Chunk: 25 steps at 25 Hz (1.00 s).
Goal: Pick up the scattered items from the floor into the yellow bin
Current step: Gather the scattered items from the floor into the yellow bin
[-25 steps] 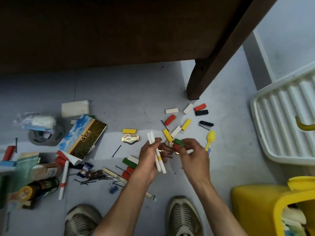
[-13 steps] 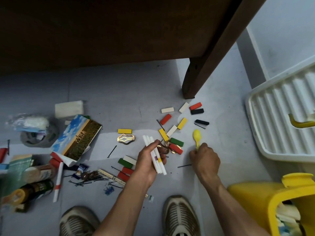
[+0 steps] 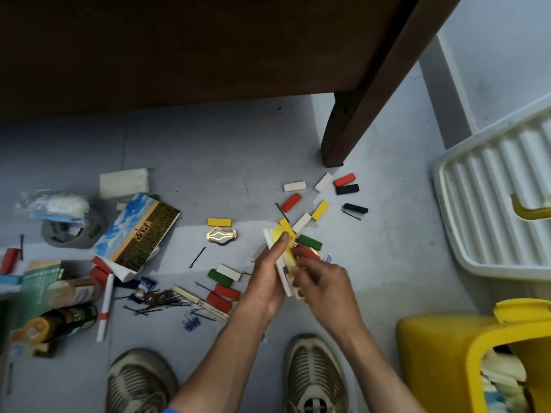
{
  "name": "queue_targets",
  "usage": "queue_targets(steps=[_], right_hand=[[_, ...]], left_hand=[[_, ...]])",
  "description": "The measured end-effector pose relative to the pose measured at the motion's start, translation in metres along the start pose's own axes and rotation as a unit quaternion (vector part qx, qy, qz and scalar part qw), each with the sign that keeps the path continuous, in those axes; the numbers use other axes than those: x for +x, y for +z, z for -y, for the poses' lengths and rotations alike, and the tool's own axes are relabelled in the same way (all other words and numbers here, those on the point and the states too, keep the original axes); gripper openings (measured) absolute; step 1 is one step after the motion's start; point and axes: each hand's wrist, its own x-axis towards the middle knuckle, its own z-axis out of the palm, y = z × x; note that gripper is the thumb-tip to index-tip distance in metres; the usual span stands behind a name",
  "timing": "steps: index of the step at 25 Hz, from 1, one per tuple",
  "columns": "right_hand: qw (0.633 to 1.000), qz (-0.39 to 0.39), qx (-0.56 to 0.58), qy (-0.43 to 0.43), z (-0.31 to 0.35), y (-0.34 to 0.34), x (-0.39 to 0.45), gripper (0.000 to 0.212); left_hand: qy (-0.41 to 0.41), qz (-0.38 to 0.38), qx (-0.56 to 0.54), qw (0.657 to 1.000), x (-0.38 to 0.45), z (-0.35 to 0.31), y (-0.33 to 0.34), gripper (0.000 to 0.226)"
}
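Note:
My left hand (image 3: 268,272) grips a bundle of white sticks (image 3: 281,274) above the grey floor, thumb pressing on top. My right hand (image 3: 323,281) holds the yellow plastic spoon (image 3: 283,238) by its handle and lays it against the bundle; the spoon is blurred. Coloured wooden blocks lie scattered around: a green block (image 3: 310,242) just beyond my hands, a yellow block (image 3: 219,222), a red block (image 3: 291,202), black blocks (image 3: 354,208). The yellow bin (image 3: 441,353) stands at the lower right, with things inside.
A dark wooden table leg (image 3: 343,138) stands beyond the blocks. A white ribbed tray (image 3: 489,210) lies at the right. A box (image 3: 140,231), bottles, a tape roll (image 3: 71,234), hairpins (image 3: 161,305) and a gold clip (image 3: 222,235) crowd the left. My shoes (image 3: 313,374) are at the bottom.
My right hand picked the yellow spoon off the floor and brought it left to the stick bundle in my left hand. The view shifted slightly.

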Motion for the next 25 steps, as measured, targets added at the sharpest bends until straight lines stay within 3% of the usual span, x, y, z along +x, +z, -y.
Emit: queue_targets(steps=[2,5,6,8,11,14,18,20,23,25], right_hand=[[0.996,-0.037,-0.073,-0.042,0.002,0.007,-0.007,0.018],[0.984,-0.140,-0.108,-0.011,-0.013,0.006,0.004,0.016],[0.979,-0.131,-0.154,0.003,-0.018,0.006,0.013,0.027],[0.959,-0.035,-0.280,0.009,-0.028,0.008,0.031,0.044],[0.918,0.018,-0.396,0.006,-0.035,0.019,0.048,0.033],[0.938,-0.002,-0.346,0.036,-0.039,0.022,0.049,0.018],[0.992,-0.079,-0.034,0.096,-0.017,0.013,0.032,0.007],[0.992,-0.034,0.074,0.097,0.012,0.014,0.022,0.012],[0.996,0.078,-0.001,0.051,0.041,0.021,0.008,0.043],[0.998,0.010,-0.055,-0.018,0.044,0.018,0.007,0.037]], left_hand=[[0.019,-0.038,0.005,0.999,0.000,0.003,-0.001,0.021],[0.027,-0.137,-0.010,0.990,0.002,0.001,-0.011,0.009],[0.023,-0.148,-0.021,0.989,0.002,-0.001,-0.016,0.007],[0.004,-0.147,-0.038,0.988,0.001,-0.005,-0.024,0.008],[-0.017,-0.146,-0.059,0.987,-0.002,-0.008,-0.029,0.010],[-0.014,-0.146,-0.058,0.987,0.000,-0.009,-0.030,0.012],[-0.019,-0.092,-0.073,0.993,0.003,-0.009,-0.021,0.035],[-0.048,-0.032,-0.050,0.997,0.001,-0.008,-0.018,0.046],[-0.052,0.005,-0.074,0.996,-0.003,-0.006,-0.019,0.046],[-0.024,-0.007,-0.099,0.995,-0.006,-0.008,-0.025,0.034]])
